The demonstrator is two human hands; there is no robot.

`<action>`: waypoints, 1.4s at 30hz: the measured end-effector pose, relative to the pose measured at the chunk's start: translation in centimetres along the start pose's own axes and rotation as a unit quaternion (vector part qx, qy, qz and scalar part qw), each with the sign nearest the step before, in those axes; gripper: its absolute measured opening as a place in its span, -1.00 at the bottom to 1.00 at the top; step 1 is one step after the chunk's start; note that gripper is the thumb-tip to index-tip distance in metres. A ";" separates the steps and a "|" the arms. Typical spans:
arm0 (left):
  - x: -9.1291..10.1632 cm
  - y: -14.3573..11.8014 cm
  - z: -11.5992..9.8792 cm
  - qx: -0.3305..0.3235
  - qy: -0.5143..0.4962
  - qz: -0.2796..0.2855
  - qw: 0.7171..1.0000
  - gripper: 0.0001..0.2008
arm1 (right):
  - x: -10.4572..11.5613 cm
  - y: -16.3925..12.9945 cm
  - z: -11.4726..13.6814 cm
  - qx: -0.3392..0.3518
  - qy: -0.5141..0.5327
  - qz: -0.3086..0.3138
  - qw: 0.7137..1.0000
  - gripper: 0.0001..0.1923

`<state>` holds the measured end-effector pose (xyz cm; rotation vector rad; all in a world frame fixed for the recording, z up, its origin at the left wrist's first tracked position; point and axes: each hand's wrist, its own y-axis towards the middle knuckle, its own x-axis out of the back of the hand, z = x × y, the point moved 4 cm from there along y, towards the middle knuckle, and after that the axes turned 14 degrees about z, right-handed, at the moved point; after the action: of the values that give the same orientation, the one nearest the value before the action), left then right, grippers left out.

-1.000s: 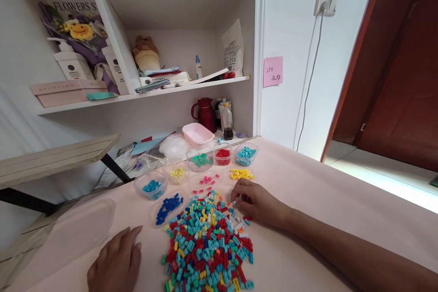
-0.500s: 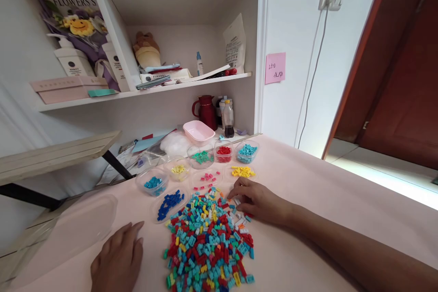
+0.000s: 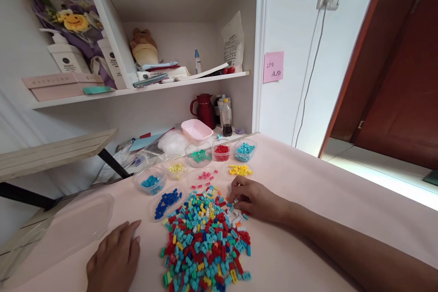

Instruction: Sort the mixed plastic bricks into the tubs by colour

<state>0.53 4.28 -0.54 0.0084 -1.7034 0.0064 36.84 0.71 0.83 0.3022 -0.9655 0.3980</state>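
A heap of small mixed-colour building bricks point(image 3: 205, 242) lies on the pink tabletop in front of me. My right hand point(image 3: 255, 198) rests at the upper right edge of the heap, its fingers bent and the fingertips brought together low over a few loose bricks. What sits between those fingertips is too small to make out. To the left of the heap, my left hand point(image 3: 114, 255) lies open on the table, holding nothing. Yellow bricks point(image 3: 240, 170) on a clear lid lie just beyond my right hand. Dark blue bricks point(image 3: 167, 203) fill another shallow tray left of the heap.
Clear tubs hold blue point(image 3: 150, 182), pale yellow point(image 3: 176, 169), green point(image 3: 200, 156), red point(image 3: 221, 152) and turquoise bricks point(image 3: 245, 150). Pink bricks point(image 3: 205, 176) lie on a clear lid. Behind stand a pink basin point(image 3: 197, 130), a red jug point(image 3: 205, 112) and a bottle point(image 3: 226, 118). A large clear lid point(image 3: 85, 219) lies left.
The view has shifted slightly. My right fingers have drawn closer together at the edge of the heap. My left hand stays in its place.
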 end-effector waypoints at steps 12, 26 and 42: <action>0.1 0.2 -0.1 0.020 0.002 0.037 0.999 -0.53 | 0.1 -0.1 0.3 -0.009 -0.078 -0.002 0.997 -0.67; -0.1 0.3 0.2 0.018 0.016 0.046 0.999 -0.52 | -0.1 -0.1 0.5 0.042 -0.033 -0.011 0.999 -0.69; 0.1 0.2 -0.1 0.032 0.036 0.060 0.997 -0.52 | 0.2 -0.1 0.1 0.002 0.008 -0.004 1.000 -0.79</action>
<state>0.61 4.50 -0.48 -0.0460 -1.6290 0.1494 36.89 0.65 1.01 0.3054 -0.9480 0.3944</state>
